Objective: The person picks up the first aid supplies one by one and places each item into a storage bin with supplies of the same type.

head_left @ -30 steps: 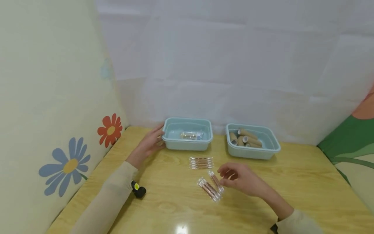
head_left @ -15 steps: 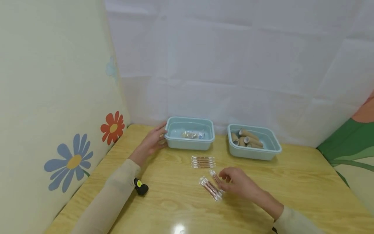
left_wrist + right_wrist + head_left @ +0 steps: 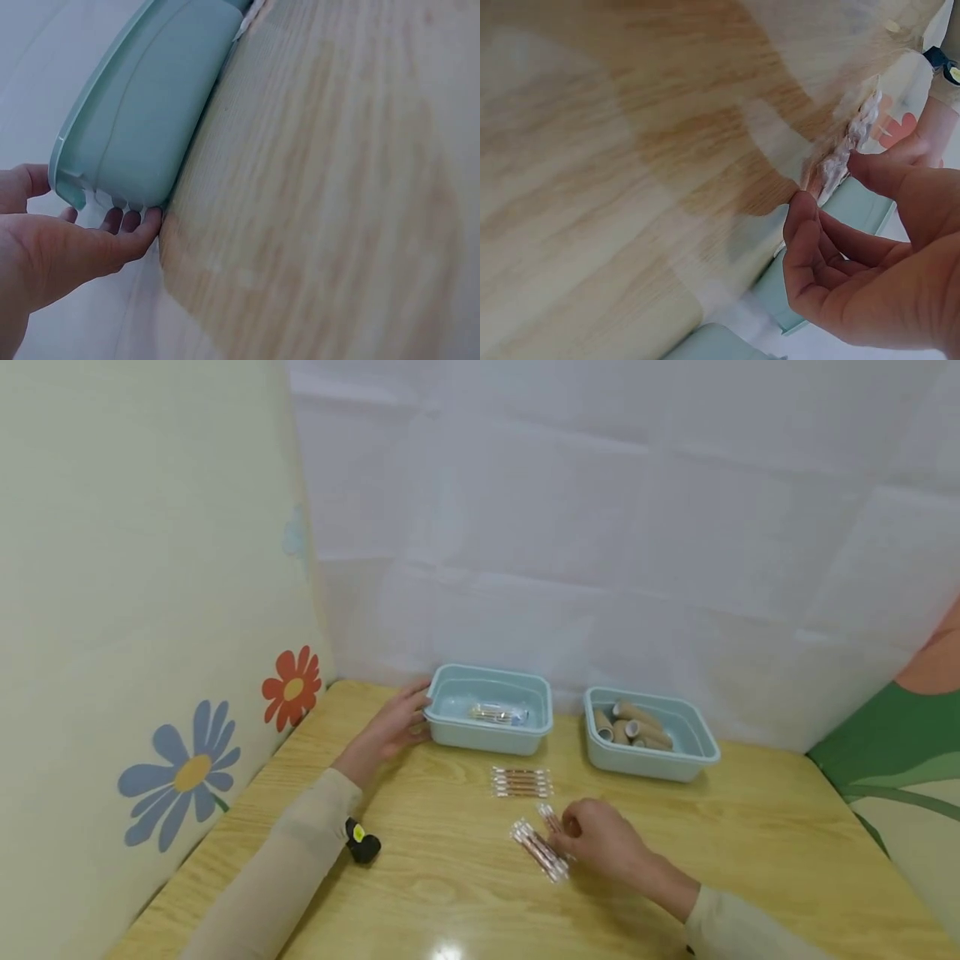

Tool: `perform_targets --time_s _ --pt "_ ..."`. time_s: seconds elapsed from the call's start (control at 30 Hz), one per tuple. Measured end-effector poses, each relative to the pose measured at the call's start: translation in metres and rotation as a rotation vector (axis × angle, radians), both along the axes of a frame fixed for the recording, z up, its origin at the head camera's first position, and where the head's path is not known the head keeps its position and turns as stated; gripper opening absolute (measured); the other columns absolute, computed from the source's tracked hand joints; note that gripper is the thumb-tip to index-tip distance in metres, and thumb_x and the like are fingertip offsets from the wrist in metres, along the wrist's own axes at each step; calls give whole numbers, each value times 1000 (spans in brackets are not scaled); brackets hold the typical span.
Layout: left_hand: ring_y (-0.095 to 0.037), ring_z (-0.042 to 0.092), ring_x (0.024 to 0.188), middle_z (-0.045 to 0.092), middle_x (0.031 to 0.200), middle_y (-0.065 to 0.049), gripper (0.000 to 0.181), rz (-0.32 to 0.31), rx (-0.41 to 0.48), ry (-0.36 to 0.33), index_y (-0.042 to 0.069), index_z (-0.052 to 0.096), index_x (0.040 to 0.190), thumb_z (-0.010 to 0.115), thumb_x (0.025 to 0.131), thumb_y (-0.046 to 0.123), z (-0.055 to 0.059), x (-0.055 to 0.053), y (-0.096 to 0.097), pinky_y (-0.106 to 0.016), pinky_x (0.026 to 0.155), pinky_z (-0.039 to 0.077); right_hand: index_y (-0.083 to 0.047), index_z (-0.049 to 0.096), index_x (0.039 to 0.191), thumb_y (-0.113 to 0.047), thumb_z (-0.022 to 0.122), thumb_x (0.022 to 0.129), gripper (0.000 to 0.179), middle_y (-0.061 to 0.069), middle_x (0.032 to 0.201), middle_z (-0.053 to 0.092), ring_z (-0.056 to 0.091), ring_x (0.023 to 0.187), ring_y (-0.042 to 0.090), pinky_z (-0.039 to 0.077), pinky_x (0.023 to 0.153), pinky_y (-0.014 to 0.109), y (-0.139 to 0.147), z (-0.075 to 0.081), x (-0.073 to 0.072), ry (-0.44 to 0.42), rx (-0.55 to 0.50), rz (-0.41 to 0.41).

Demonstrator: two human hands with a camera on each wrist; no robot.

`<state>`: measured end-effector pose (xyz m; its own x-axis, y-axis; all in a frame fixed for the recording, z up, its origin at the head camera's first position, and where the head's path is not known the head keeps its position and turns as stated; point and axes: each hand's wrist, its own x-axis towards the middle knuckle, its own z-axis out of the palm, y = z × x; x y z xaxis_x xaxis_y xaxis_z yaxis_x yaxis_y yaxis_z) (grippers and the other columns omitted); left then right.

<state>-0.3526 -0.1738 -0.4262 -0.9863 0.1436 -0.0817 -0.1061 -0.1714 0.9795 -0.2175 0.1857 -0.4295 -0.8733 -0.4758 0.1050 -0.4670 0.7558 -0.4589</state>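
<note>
My left hand (image 3: 393,727) rests its fingers against the left end of a light blue plastic bin (image 3: 487,739); in the left wrist view the fingertips touch the end wall and the thumb is by the rim. A clear packet of swabs (image 3: 497,714) lies inside that bin. My right hand (image 3: 603,842), low over the table, pinches a small clear packet of brown cotton swabs (image 3: 549,817) between thumb and fingertips, partly hiding it. Beside it lies a second swab packet (image 3: 538,850), slanted and close against it. A third packet (image 3: 521,782) lies level in front of the bin.
Another light blue bin (image 3: 652,766) stands to the right, holding several cardboard tubes (image 3: 637,727). Both bins are near the white sheet (image 3: 570,527) at the back of the wooden table (image 3: 435,893). A flower-painted wall (image 3: 172,610) borders the left side.
My right hand has come down and left onto the small swab packet, its thumb and fingers drawing together on it. The left hand stays at the bin. The head view has shifted slightly.
</note>
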Motion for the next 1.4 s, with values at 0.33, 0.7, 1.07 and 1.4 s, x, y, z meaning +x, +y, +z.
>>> perform_targets --time_s 0.33,0.7,1.07,1.4 --pt "-38 40 136 32 158 -22 64 25 15 -28 17 22 164 43 104 14 4 -3 14 -56 107 37 -9 71 83 -15 83 84 13 -7 74 61 55 66 8 49 59 28 10 -3 -4 37 -17 54" --pt "-37 43 133 34 157 -21 62 14 -24 -38 16 24 163 45 105 15 6 -6 22 -54 104 41 -10 72 87 -14 82 83 11 -9 72 58 53 65 8 47 56 29 17 -1 -4 61 9 36" --pt "-38 44 133 37 154 -23 60 -5 -89 -59 15 27 161 48 105 16 13 -4 13 -54 101 45 -11 73 90 -13 80 87 8 -9 72 55 51 64 8 46 56 29 9 17 -14 130 69 32" --pt "-36 50 120 39 150 -25 59 3 -125 -58 14 32 160 50 103 11 20 0 14 -54 98 49 -8 73 89 -12 83 85 11 -6 75 59 55 66 10 48 58 29 -3 38 -25 274 74 66"
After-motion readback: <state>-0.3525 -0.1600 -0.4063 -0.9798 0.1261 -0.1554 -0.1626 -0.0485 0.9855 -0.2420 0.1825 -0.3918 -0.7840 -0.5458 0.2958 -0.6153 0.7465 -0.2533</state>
